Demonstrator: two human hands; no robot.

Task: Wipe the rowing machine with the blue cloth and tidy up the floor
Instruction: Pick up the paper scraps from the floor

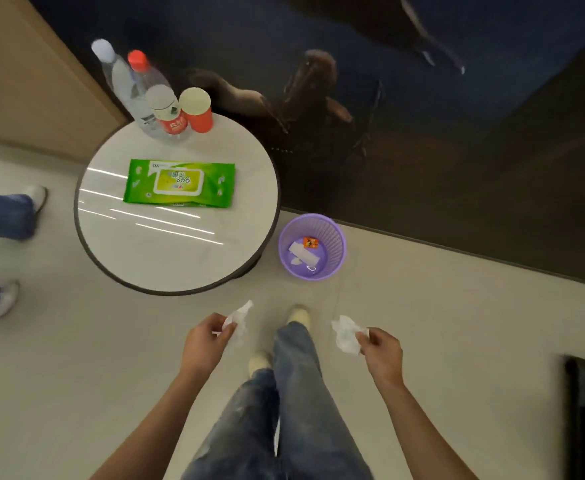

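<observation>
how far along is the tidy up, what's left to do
Looks done: a white paper scrap and a small orange wrapper lie in the purple plastic mesh bin. In hand: the left hand pinches one crumpled white tissue, the right hand a second crumpled white tissue, both short of the bin. Left: drop both in. The rowing machine and blue cloth are not recognisable here, so wiping cannot be judged.

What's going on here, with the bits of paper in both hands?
A person stands on a pale floor. The left hand pinches a crumpled white tissue and the right hand pinches a second tissue. A purple wastebasket with a few scraps in it sits just ahead, beside a round table. The table carries a green wipes pack, bottles and a red cup.
</observation>
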